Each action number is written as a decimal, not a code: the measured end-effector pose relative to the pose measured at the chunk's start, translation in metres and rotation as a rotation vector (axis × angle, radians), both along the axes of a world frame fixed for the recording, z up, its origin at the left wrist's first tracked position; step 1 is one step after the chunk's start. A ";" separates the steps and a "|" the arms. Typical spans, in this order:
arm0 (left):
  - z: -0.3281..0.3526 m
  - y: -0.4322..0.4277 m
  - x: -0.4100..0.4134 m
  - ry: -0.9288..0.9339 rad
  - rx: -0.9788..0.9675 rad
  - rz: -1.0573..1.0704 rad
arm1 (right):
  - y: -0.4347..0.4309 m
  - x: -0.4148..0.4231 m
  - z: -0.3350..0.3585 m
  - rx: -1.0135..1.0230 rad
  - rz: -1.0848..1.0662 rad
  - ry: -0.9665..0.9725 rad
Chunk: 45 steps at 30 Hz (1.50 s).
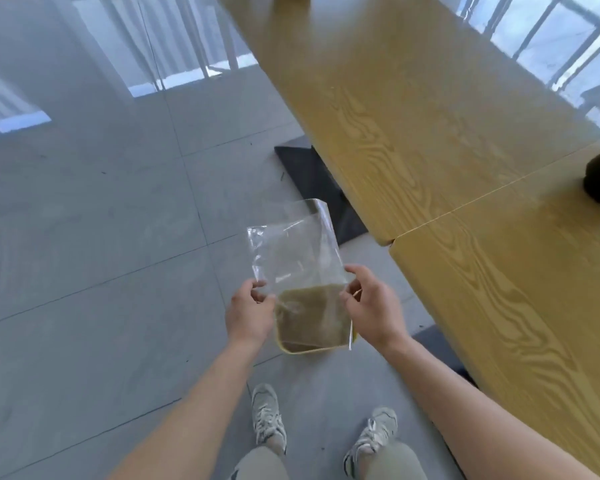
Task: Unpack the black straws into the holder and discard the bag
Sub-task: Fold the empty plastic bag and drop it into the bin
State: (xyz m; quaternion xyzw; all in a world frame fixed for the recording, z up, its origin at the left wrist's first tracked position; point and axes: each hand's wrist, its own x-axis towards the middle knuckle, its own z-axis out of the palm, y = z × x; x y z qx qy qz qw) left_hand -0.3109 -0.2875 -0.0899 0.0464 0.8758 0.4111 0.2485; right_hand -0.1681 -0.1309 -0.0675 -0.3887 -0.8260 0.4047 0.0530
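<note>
Both forearms are seen bare, with no sleeves, watch or rings on the left hand (248, 315) or the right hand (373, 306). Below the hands, pale grey-green trousers (392, 460) and off-white laced sneakers (269, 419) with grey panels are worn.

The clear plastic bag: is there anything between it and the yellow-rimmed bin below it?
Nothing visible. The clear bag is held at its lower corners by the left hand and right hand, directly above the yellow-rimmed bin on the floor. The bin's opening shows through the plastic, unobstructed.
</note>
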 end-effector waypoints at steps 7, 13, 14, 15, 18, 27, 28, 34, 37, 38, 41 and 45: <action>-0.107 0.015 -0.017 -0.055 -0.129 -0.046 | 0.007 -0.012 -0.122 0.013 0.022 -0.143; -0.215 0.045 -0.015 -0.060 -0.179 -0.108 | 0.032 -0.014 -0.240 0.069 0.092 -0.265; -0.234 0.048 -0.014 -0.052 -0.195 -0.118 | 0.036 -0.014 -0.259 0.070 0.111 -0.283; -0.253 0.050 -0.012 -0.040 -0.213 -0.134 | 0.038 -0.014 -0.277 0.062 0.132 -0.300; -0.306 0.049 -0.001 -0.016 -0.255 -0.197 | 0.040 -0.013 -0.329 0.039 0.197 -0.374; -0.410 0.044 -0.001 0.020 -0.563 -0.574 | 0.035 -0.029 -0.442 0.091 0.452 -0.662; -0.415 0.046 -0.003 0.017 -0.592 -0.585 | 0.035 -0.033 -0.449 0.092 0.469 -0.685; -0.444 0.057 -0.008 -0.020 -0.683 -0.635 | 0.041 -0.045 -0.489 0.056 0.496 -0.743; -0.455 0.058 -0.009 0.003 -0.713 -0.697 | 0.043 -0.047 -0.503 0.018 0.489 -0.761; -0.459 0.057 -0.009 0.008 -0.725 -0.708 | 0.043 -0.048 -0.505 0.004 0.483 -0.769; -0.463 0.055 -0.006 0.083 -0.783 -0.753 | 0.041 -0.050 -0.507 0.002 0.484 -0.782; -0.452 0.050 0.003 0.212 -0.710 -0.750 | 0.036 -0.050 -0.489 0.017 0.404 -0.752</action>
